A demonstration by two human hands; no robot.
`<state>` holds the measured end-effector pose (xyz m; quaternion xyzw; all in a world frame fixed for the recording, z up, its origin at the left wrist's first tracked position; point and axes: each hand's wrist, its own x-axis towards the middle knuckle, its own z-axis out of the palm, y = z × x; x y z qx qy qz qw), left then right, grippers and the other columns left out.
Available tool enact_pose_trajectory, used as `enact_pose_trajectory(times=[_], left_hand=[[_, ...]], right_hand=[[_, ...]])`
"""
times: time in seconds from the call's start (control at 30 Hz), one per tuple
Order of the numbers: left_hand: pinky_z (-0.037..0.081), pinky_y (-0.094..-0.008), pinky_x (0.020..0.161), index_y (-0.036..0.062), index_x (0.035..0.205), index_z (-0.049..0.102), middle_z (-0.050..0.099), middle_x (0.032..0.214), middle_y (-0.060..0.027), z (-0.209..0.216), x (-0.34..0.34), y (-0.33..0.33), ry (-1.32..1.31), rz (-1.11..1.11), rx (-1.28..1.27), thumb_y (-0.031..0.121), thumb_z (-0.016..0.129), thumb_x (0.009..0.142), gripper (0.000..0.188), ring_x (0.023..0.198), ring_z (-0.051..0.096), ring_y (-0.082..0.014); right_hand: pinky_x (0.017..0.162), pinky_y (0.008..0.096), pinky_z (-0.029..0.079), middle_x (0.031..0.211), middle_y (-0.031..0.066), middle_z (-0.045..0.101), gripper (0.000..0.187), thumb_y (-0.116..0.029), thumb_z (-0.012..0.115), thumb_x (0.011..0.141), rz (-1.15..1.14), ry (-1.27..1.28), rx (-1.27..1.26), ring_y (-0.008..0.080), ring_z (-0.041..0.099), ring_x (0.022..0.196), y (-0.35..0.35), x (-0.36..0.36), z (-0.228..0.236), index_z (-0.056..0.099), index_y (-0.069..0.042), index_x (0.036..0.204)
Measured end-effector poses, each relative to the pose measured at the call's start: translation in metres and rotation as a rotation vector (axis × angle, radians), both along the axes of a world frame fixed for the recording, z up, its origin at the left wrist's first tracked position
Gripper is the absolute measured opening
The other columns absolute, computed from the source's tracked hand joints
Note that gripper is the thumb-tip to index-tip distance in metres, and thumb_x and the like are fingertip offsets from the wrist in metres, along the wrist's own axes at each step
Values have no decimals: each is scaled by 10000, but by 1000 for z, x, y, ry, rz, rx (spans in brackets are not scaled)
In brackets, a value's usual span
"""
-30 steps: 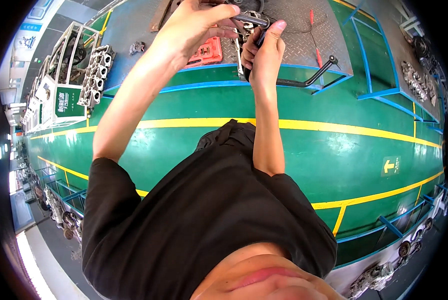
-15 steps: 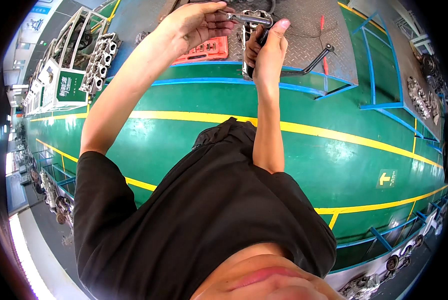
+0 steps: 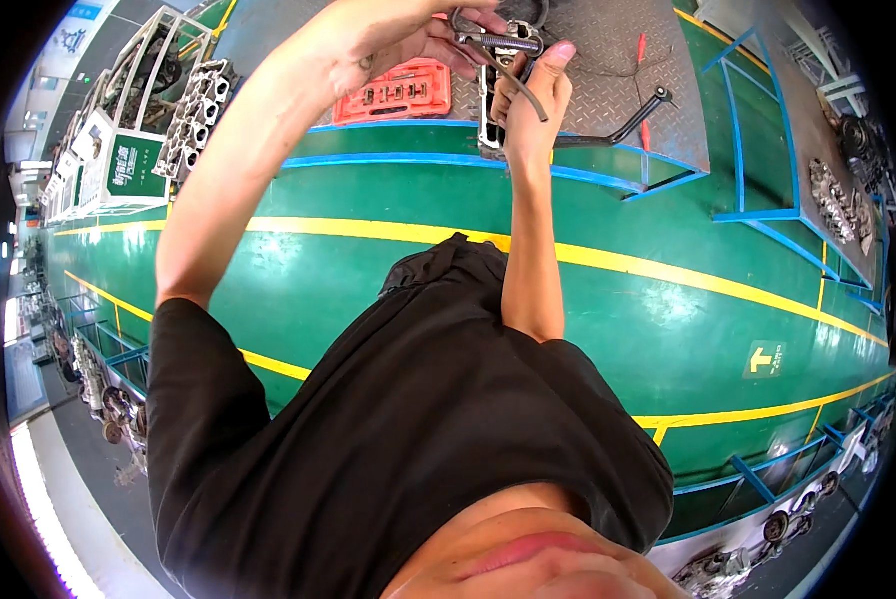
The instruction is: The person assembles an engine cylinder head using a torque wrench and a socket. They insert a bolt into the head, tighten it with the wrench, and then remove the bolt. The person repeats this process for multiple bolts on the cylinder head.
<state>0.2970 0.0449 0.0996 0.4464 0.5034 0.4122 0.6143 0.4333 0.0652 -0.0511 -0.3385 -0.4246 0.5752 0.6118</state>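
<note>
My left hand (image 3: 423, 42) comes in from the upper left, its fingers bent around the left end of a clamp-like tool with a threaded rod (image 3: 503, 42). My right hand (image 3: 536, 105) is closed around the tool's dark body, thumb pointing up. A thin grey bent bar (image 3: 520, 86) hangs from the tool and slants across the front of my right fingers. Below the tool stands a metal engine part (image 3: 490, 125), probably a cylinder head, largely hidden by my right hand. Part of my left hand is cut off by the top edge.
On the steel-topped workbench (image 3: 608, 75) lie a red case (image 3: 423, 92) of small metal fittings, a long black lever (image 3: 618, 127) and a red-handled screwdriver (image 3: 641, 48). A cylinder head (image 3: 194, 118) leans by an engine stand at left. Another blue-framed bench (image 3: 768, 215) is at right.
My left fingers have curled further around the tool's end. The grey bent bar now hangs across my right fingers. My right hand keeps its grip.
</note>
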Motion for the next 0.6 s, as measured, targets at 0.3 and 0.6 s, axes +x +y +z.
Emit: enact_pose_trajectory(times=[0.3, 0.6], left_hand=[[462, -366, 528, 16, 890, 681, 647, 749, -114, -20, 34, 28, 98, 100, -264, 285, 580, 967, 297, 619, 599, -223], [515, -527, 813, -33, 930, 685, 682, 901, -281, -53, 54, 35, 1080, 417, 503, 483, 453, 1011, 571, 913, 662, -458]], right_hand=[[446, 276, 314, 558, 14, 476, 633, -526, 356, 1062, -409, -175, 265, 95, 432, 492, -3, -16, -11, 442, -22, 690], [462, 243, 330, 612, -4, 453, 544, -484, 374, 1070, -452, -169, 272, 73, 419, 513, 14, -11, -26, 453, -24, 789]])
